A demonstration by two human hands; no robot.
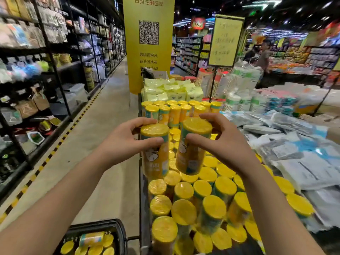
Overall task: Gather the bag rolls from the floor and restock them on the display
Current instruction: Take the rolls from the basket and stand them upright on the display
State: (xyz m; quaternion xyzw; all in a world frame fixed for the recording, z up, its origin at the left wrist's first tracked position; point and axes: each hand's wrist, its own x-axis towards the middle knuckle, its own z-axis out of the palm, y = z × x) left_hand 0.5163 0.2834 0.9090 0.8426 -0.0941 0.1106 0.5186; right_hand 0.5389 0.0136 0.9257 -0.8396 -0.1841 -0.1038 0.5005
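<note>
Yellow roll gripped by left hand; right hand grips second roll.

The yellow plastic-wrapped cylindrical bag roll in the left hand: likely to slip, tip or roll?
Probably slippery: glossy film wraps the yellow cylindrical bag roll that the left hand grips. Tall and narrow, it may tip, then roll.

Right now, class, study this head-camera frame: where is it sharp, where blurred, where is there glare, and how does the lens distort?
Head view: left hand, right hand, left roll and right roll are fairly sharp; wrapped roll tops on the display catch glare; ceiling lights smear into streaks; shelf uprights lean, a wide-angle effect.
</note>
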